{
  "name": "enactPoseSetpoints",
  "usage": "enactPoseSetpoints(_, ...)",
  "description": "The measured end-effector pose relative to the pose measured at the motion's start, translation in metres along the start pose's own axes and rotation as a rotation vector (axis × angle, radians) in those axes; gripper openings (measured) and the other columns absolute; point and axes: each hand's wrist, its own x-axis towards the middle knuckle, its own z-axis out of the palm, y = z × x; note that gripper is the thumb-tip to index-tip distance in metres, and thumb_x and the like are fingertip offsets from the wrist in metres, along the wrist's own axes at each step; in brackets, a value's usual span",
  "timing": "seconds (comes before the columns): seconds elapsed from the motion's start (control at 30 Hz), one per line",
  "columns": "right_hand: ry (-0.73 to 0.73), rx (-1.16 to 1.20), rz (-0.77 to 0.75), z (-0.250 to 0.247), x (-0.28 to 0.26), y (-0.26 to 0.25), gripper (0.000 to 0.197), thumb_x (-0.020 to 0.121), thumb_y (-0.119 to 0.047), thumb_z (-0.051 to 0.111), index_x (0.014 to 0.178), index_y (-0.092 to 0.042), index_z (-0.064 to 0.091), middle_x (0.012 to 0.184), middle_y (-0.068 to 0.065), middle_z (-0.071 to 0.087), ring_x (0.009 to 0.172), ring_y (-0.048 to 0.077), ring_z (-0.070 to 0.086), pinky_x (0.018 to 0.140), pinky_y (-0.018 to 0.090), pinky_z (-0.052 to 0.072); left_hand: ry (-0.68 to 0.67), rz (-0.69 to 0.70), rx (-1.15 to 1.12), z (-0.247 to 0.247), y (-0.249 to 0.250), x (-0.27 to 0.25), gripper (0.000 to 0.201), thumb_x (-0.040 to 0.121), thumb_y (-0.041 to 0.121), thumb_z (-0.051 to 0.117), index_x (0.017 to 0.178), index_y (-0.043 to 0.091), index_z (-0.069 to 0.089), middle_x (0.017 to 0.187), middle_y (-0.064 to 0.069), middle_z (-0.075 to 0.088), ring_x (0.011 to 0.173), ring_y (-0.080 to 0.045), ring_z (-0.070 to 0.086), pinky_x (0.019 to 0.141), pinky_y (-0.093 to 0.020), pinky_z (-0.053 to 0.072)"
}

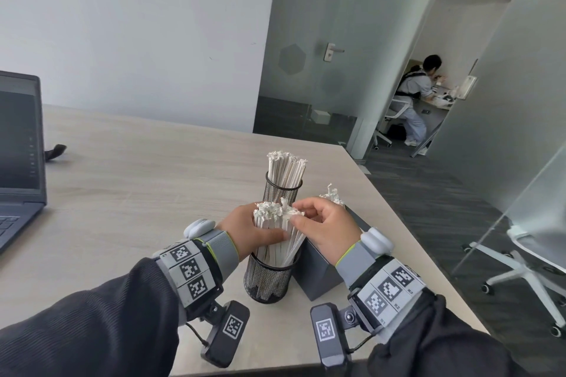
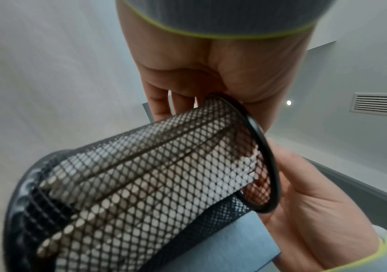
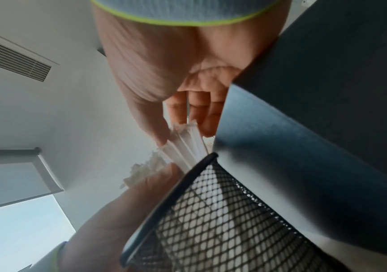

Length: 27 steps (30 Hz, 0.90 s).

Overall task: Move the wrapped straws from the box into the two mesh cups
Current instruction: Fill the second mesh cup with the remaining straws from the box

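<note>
Black wire-mesh, the near cylindrical cup (image 1: 269, 278) stood on the pale wood-grain worktop (image 1: 147, 180) against the dark grey box (image 1: 315, 272), packed with white paper-wrapped straws (image 1: 271, 223). The left hand (image 1: 251, 229) curled round that bundle above the rim while the right hand (image 1: 324, 229) pinched a few straw tops. A second mesh cup (image 1: 280, 191) behind was also full, and some straws (image 1: 332, 196) seemingly remained in the box.

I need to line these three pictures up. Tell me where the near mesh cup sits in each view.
Head: near cup low centre, between the left hand and right hand.
Left wrist: it fills the lower centre, lying diagonally in the picture, rim to the right.
Right wrist: lower right, against the dark box.
Shared landmark: the cup's black rim.
</note>
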Motion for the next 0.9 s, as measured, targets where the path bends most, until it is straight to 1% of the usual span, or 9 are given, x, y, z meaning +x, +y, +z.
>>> enactPoseSetpoints(0.07,-0.007,0.014,0.018,-0.001,0.002,0.0,0.012,0.082,-0.02,0.078,0.089,-0.029,0.073,0.075,-0.009,0.062,0.067,0.005,0.056,0.069,0.019,0.047,0.007,0.005,-0.02,-0.002,0.002,0.0,0.021,0.07,0.021,0.086,0.082,0.027,0.069,0.07,0.01,0.071,0.058,0.008,0.063,0.057,-0.009,0.047)
enactPoseSetpoints(0.13,0.005,0.035,0.017,-0.004,0.005,-0.001,0.012,0.081,-0.019,0.079,0.083,-0.029,0.072,0.074,-0.005,0.064,0.067,0.008,0.056,0.072,0.027,0.049,0.039,0.005,-0.061,-0.004,0.002,0.001,0.02,0.071,0.02,0.084,0.086,0.025,0.072,0.073,0.009,0.073,0.061,0.006,0.065,0.057,-0.01,0.048)
enactPoseSetpoints(0.23,-0.02,0.043,0.02,-0.01,0.006,-0.002,0.018,0.08,-0.022,0.08,0.096,-0.027,0.073,0.081,-0.006,0.067,0.073,0.008,0.06,0.079,0.031,0.052,0.062,0.012,-0.11,-0.006,0.001,0.001,0.034,0.069,0.025,0.086,0.099,0.031,0.071,0.084,0.009,0.075,0.074,0.003,0.068,0.065,-0.012,0.05)
enactPoseSetpoints(0.33,-0.092,-0.153,0.055,-0.013,0.004,0.003,0.034,0.075,-0.035,0.083,0.106,-0.03,0.069,0.075,-0.012,0.061,0.07,0.004,0.056,0.074,0.026,0.048,-0.024,-0.004,-0.141,-0.004,-0.003,0.0,0.046,0.063,0.021,0.089,0.102,0.029,0.067,0.09,0.006,0.076,0.083,-0.005,0.071,0.073,-0.016,0.054)
enactPoseSetpoints(0.4,-0.11,-0.279,0.063,-0.013,0.004,0.006,0.028,0.074,-0.04,0.081,0.097,-0.028,0.071,0.061,-0.015,0.056,0.059,0.0,0.05,0.064,0.025,0.042,-0.061,-0.004,-0.09,-0.004,-0.003,-0.001,0.035,0.067,0.017,0.088,0.094,0.029,0.068,0.081,0.012,0.076,0.077,0.001,0.07,0.068,-0.012,0.051)
enactPoseSetpoints(0.5,-0.123,-0.236,0.101,-0.012,0.003,0.005,0.02,0.078,-0.036,0.079,0.09,-0.024,0.071,0.051,-0.013,0.056,0.048,0.002,0.048,0.059,0.025,0.039,-0.032,0.007,-0.031,-0.004,-0.002,-0.003,0.023,0.073,0.022,0.084,0.083,0.034,0.067,0.07,0.018,0.072,0.065,0.011,0.065,0.06,-0.006,0.046)
enactPoseSetpoints(0.7,-0.127,-0.001,0.072,-0.009,0.001,-0.014,0.014,0.09,-0.023,0.069,0.103,-0.026,0.067,0.074,0.008,0.069,0.061,0.013,0.061,0.071,0.029,0.052,-0.068,0.033,-0.027,0.001,0.002,-0.002,0.044,0.066,0.024,0.089,0.103,0.028,0.066,0.088,0.007,0.074,0.08,0.0,0.069,0.073,-0.016,0.053)
enactPoseSetpoints(0.8,-0.035,-0.008,0.081,-0.015,0.001,-0.014,0.01,0.093,-0.024,0.064,0.101,-0.025,0.069,0.077,0.009,0.07,0.065,0.01,0.062,0.073,0.028,0.054,-0.026,0.016,0.064,0.001,0.001,-0.002,0.036,0.067,0.03,0.087,0.096,0.031,0.065,0.081,0.011,0.072,0.071,0.007,0.065,0.065,-0.008,0.047)
enactPoseSetpoints(0.9,0.182,-0.019,0.16,-0.034,0.008,-0.005,0.013,0.094,-0.02,0.057,0.096,-0.023,0.07,0.071,-0.003,0.064,0.059,0.011,0.056,0.058,0.015,0.048,0.017,-0.004,0.111,0.001,0.0,-0.003,0.033,0.07,0.032,0.084,0.097,0.032,0.064,0.083,0.013,0.07,0.078,-0.001,0.065,0.067,-0.014,0.048)
